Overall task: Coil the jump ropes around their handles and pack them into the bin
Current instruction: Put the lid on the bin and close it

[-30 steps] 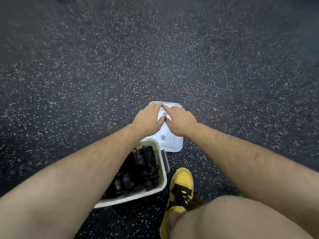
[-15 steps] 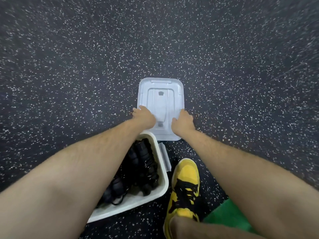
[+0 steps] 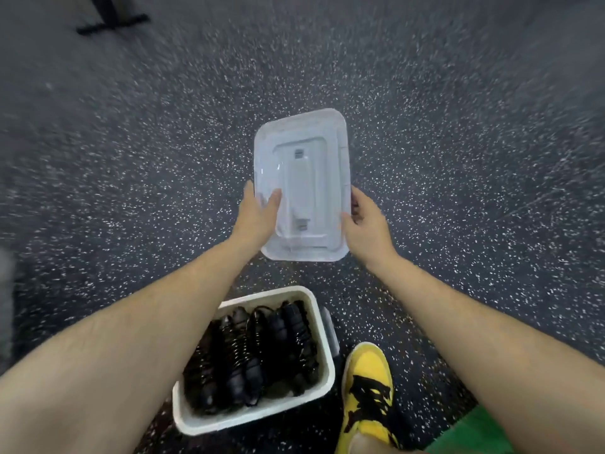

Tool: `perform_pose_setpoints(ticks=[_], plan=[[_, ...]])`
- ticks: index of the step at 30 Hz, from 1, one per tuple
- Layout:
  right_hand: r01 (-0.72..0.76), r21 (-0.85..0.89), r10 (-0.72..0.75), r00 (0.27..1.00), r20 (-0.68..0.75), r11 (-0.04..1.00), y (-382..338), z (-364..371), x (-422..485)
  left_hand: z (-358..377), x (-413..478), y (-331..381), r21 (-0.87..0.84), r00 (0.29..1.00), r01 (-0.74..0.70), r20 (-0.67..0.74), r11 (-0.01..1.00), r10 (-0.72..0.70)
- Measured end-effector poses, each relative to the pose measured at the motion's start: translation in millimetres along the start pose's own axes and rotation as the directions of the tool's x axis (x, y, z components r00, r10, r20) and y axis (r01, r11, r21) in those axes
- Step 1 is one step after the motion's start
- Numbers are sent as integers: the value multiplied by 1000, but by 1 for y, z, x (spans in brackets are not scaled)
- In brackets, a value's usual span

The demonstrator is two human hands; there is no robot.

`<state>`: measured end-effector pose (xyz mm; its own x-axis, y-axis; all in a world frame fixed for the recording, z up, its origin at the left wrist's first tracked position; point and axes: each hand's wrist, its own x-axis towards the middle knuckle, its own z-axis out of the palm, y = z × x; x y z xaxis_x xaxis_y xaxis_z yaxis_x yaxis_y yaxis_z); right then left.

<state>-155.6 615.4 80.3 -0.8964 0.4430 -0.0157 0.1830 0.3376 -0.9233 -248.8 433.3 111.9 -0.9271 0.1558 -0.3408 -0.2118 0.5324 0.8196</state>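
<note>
Left grip (image 3: 258, 213) and right grip (image 3: 364, 224) clasp opposite edges of translucent rectangular plastic lid (image 3: 302, 178), presumably to cap near white plastic bin (image 3: 324, 342) of coiled black jump ropes (image 3: 255, 353).

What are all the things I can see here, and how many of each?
lid: one, translucent white, held between both hands, beyond the bin
bin: one, white, on the floor, open
ropes: several, exact count unclear, black, coiled inside the bin
clip: one, grey, on the bin's right side
floor: dark with white specks, under everything
stand: one, black, far left corner, only its foot shows
shoe: one, yellow and black, right of the bin
shorts: green, bottom right corner
left hand: one, grips the lid's left edge
right hand: one, grips the lid's right edge
</note>
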Motion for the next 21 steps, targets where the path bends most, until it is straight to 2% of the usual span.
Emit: perform_pose_setpoints(ticks=[2,4,6,7,8,10,11,14,15,16,17,19,21], plan=[[184,-92,-182,983,37,979,-31,-5,-11,-32,-24,18,-218,999,-6,-40,976,-3],[370,-228,-348,928,131,901,-58,-8,-24,-67,-57,30,-464,997,-8,-76,886,-31],[573,-378,-481,818,316,727,-86,-13,-41,-102,-87,32,-716,997,-2,-59,699,-57],[675,-433,-520,737,431,597,-97,-18,-49,-119,-102,33,-799,998,11,-32,601,-60],[754,-456,-524,656,543,472,-112,-22,-57,-133,-115,31,-845,998,28,-10,535,-69],[852,-448,-477,522,707,269,-147,-32,-70,-154,-140,30,-839,995,55,3,541,-96],[887,-411,-452,461,764,210,-163,-37,-73,-161,-153,29,-832,993,60,-4,552,-115],[947,-321,-488,283,826,6,-203,-49,-81,-175,-181,25,-825,983,42,-67,564,-171],[944,-328,-492,270,828,-35,-213,-53,-84,-180,-194,28,-822,987,18,-78,570,-143],[915,-403,-479,351,804,-6,-222,-57,-87,-184,-204,29,-829,991,-11,-84,559,-104],[862,-500,-476,478,739,89,-230,-60,-92,-187,-215,31,-843,994,-32,-86,538,-75],[677,-644,-457,728,511,357,-247,-62,-104,-194,-232,30,-852,995,-65,-96,520,-33],[434,-647,-314,901,300,627,-257,-60,-114,-199,-242,21,-839,994,-94,-106,535,9]])
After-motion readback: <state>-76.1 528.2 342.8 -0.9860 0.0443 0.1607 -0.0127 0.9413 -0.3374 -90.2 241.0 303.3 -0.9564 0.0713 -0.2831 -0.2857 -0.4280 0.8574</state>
